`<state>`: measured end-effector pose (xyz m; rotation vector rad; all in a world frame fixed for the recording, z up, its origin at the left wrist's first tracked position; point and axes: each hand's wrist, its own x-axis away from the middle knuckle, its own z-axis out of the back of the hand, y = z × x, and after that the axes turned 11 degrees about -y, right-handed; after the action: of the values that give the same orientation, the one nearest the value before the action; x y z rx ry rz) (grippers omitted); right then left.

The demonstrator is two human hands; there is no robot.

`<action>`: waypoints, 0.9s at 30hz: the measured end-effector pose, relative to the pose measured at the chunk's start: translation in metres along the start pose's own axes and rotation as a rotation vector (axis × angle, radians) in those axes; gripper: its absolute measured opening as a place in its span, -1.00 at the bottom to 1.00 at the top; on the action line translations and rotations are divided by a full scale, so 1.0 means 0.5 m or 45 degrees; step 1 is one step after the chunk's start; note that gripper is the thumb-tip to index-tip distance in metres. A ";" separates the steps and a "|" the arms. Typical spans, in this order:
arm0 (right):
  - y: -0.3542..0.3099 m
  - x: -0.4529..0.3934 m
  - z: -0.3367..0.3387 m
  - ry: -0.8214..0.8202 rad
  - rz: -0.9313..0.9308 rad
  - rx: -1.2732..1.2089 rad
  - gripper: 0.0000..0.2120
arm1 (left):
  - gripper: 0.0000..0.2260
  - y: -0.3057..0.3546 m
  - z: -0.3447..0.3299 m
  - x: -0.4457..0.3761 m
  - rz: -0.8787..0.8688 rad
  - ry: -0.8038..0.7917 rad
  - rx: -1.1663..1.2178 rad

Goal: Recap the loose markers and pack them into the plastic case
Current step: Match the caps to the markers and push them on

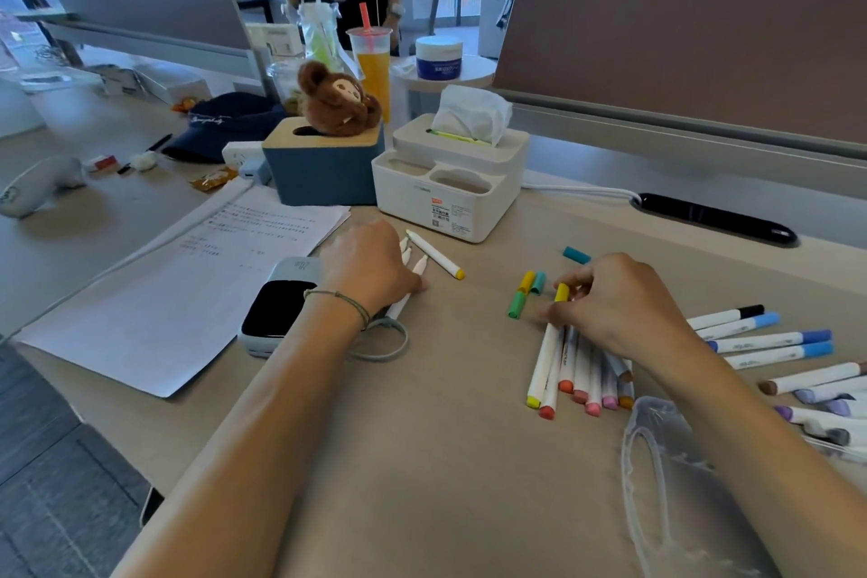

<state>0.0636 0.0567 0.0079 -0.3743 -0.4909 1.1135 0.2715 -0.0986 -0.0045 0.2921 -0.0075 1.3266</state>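
Two bare forearms reaching from the near edge toward the far side. Left hand [370,263] palm down, back of hand up, fingers curled over white uncapped markers [413,270], thin cord bracelet at the wrist. Right hand [614,300] palm down, fingers curled, fingertips pinching a yellow cap [561,292].

Five loose caps [530,291], two tissue boxes [323,169], one plastic case [657,460].
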 end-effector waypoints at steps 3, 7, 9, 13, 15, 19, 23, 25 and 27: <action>0.001 -0.004 -0.002 -0.006 0.004 -0.003 -0.66 | -0.63 0.006 -0.001 0.006 -0.008 -0.015 0.010; 0.009 -0.008 -0.002 0.005 0.028 -0.009 -0.71 | -0.73 0.018 0.014 0.022 -0.092 -0.138 0.173; 0.011 -0.009 -0.001 0.006 0.046 -0.018 -0.73 | -0.70 0.027 0.024 0.034 -0.197 -0.216 0.380; 0.015 -0.009 0.000 0.012 0.096 -0.036 -0.82 | -0.74 0.043 0.037 0.058 -0.354 -0.383 0.729; 0.013 -0.006 0.005 0.043 0.141 -0.048 -0.86 | -0.76 0.049 0.038 0.066 -0.388 -0.449 0.810; 0.003 0.005 0.014 0.082 0.217 -0.110 -0.88 | -0.80 0.051 0.033 0.066 -0.397 -0.581 0.891; -0.008 -0.004 0.034 0.034 0.192 0.005 -0.84 | -0.88 0.051 0.019 0.057 -0.413 -0.654 0.919; -0.013 -0.016 0.047 0.029 0.150 0.091 -0.79 | -0.89 0.054 0.010 0.054 -0.411 -0.672 0.917; -0.022 -0.029 0.051 0.036 0.137 0.156 -0.75 | -0.89 0.057 0.002 0.052 -0.407 -0.675 0.916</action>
<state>0.0525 0.0400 0.0323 -0.3117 -0.3787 1.2346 0.2507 -0.0681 0.0070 1.2003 0.0693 0.8618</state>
